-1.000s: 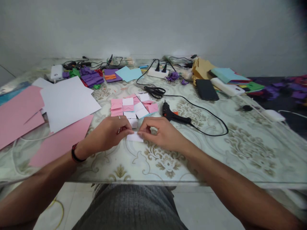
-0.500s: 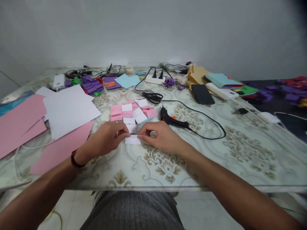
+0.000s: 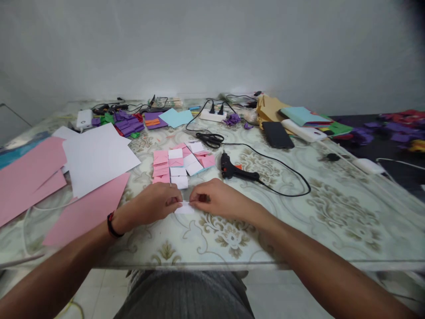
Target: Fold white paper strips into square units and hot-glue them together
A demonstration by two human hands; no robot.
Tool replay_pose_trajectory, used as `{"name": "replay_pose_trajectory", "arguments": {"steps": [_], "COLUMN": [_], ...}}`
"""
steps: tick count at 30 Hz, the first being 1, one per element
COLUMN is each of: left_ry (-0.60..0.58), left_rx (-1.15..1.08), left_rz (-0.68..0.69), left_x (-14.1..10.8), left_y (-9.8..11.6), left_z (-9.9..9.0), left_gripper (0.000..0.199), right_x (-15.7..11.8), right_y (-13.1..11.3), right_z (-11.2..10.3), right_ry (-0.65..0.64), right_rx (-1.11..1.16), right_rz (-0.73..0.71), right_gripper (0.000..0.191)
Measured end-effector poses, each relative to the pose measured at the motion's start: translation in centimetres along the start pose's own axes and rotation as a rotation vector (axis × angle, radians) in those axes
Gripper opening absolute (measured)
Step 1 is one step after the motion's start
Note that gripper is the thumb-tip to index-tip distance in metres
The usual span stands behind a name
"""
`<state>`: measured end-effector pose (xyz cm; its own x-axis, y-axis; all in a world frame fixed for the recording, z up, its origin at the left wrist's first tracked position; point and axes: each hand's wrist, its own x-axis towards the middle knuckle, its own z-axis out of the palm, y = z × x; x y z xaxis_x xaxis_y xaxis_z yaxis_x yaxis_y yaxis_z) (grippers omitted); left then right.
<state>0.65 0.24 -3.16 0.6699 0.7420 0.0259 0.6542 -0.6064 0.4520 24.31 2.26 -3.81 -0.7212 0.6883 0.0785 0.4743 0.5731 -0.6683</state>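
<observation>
A small white piece of paper (image 3: pixel 184 208) lies low over the tablecloth, pinched at its upper edge between both hands. My left hand (image 3: pixel 154 201) grips its left end, thumb and fingers pressed together. At the other end my right hand (image 3: pixel 215 199) pinches the paper in the same way. Just beyond the fingers sit folded white paper pieces (image 3: pixel 179 172) and folded pink paper pieces (image 3: pixel 160 165), grouped together. A black glue gun (image 3: pixel 237 169) rests to the right of them, its cord looping away.
White sheets (image 3: pixel 99 155) and pink sheets (image 3: pixel 29 177) spread over the left side. Black scissors (image 3: pixel 210 139), a power strip (image 3: pixel 213 115) and a dark phone (image 3: pixel 278 134) lie farther back. Purple folded paper (image 3: pixel 128 123) is heaped at the back left.
Both hands have come nearer to me with the small white paper, away from the folded pieces. More of the folded pieces shows now. The camera view has shifted slightly.
</observation>
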Motion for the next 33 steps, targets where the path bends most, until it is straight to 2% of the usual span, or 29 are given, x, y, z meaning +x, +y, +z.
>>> {"name": "replay_pose_trajectory", "arguments": {"steps": [2,7,10,14,21,27,33], "left_ry": [0.033,0.204,0.24,0.226,0.172,0.27,0.311], "left_rx": [-0.043,-0.154,-0.184,-0.18,-0.148,-0.166,-0.149], "left_rz": [-0.016,-0.09,-0.087,-0.058,0.089,0.081,0.144], "left_x": [0.1,0.2,0.1,0.0,-0.3,-0.3,-0.4], "left_y": [0.1,0.6,0.7,0.7,1.2,1.2,1.5], "left_z": [-0.2,-1.1,-1.4,-1.3,-1.0,-1.8,-1.6], "left_gripper": [0.01,0.008,0.008,0.007,0.01,0.011,0.013], "right_x": [0.0,-0.2,-0.3,-0.3,-0.2,-0.5,-0.5], "right_y": [-0.2,-0.5,-0.4,-0.3,-0.6,-0.5,-0.8], "right_z": [-0.2,-0.8,-0.9,-0.4,0.4,-0.5,-0.7], "right_ry": [0.058,0.232,0.228,0.214,0.156,0.23,0.271], "right_rx": [0.031,0.118,0.12,0.109,0.058,0.09,0.117], "right_rz": [0.008,0.013,0.021,0.002,-0.119,-0.106,-0.18], "right_gripper": [0.008,0.009,0.01,0.009,0.008,0.006,0.006]}}
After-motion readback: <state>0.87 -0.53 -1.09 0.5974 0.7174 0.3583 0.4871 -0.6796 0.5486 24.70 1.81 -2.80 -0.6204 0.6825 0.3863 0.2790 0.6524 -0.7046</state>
